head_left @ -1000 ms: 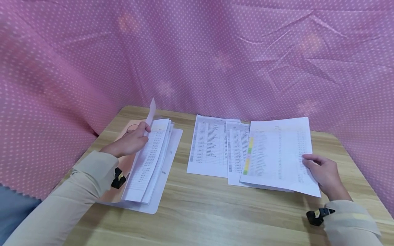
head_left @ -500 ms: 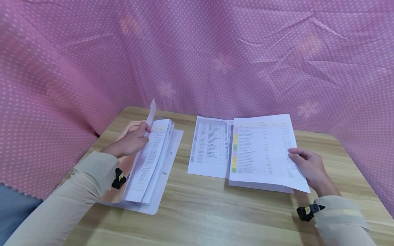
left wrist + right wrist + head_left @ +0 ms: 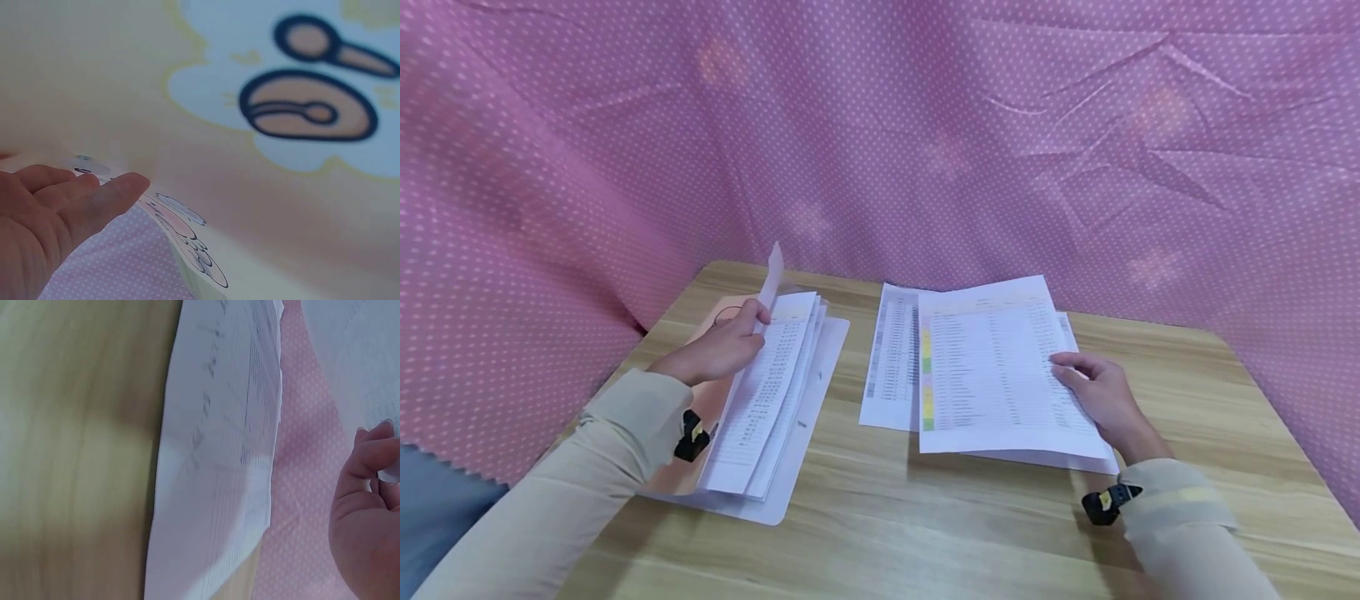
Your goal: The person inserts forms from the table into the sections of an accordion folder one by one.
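Observation:
My left hand (image 3: 741,325) rests on an open folder (image 3: 808,417) at the table's left and pinches a lifted sheet (image 3: 772,271) that stands upright above the stack of printed pages (image 3: 767,392). In the left wrist view its fingers (image 3: 94,200) lie against the folder's cartoon-printed cover (image 3: 300,112). My right hand (image 3: 1075,375) pinches the right edge of a printed sheet with coloured marks (image 3: 985,371), held just above two laid sheets (image 3: 891,367). In the right wrist view a curled finger (image 3: 369,469) grips paper beside those sheets (image 3: 219,487).
The wooden table (image 3: 925,517) is ringed by a pink dotted cloth (image 3: 925,125) at the back and both sides. Bare wood lies in front of the papers and at the far right (image 3: 1225,400). Beige sleeves cover both arms.
My right hand has carried the colour-marked sheet leftward, so it covers more of the laid sheets. The left hand and its lifted sheet have stayed put.

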`<state>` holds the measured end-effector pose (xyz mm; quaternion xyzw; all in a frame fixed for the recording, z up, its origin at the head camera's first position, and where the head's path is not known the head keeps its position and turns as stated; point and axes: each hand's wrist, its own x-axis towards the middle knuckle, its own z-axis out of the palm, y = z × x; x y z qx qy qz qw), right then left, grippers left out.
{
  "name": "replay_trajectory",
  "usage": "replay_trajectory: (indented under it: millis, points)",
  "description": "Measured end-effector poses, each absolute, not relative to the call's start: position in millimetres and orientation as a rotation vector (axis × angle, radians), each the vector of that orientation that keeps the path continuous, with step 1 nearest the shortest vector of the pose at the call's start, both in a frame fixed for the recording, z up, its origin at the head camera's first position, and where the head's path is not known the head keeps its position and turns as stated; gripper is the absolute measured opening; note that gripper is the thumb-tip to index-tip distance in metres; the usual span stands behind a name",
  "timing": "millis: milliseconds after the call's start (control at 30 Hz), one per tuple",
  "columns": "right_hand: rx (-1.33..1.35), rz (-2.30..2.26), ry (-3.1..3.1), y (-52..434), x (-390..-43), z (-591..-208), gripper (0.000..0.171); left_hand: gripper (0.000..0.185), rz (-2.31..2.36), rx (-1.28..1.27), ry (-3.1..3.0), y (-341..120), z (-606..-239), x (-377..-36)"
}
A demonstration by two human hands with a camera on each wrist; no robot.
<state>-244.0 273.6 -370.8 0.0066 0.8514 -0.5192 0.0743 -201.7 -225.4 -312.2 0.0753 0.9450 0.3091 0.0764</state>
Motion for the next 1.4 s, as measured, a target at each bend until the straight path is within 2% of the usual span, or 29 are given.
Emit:
replay_trajectory:
  millis: [967, 1400]
  points:
    - [-0.053, -1.691, 2.422, 192.1, -259.1, -394.9, 0.027, 0.028, 0.91, 0.192, 2.813, -223.6, -314.2, -199.7]
    - [-0.075, -1.712, 2.371, 173.2, -261.6, -399.4, 0.024, 0.031, 0.896, 0.183, 2.825, -225.0, -313.7, -200.6]
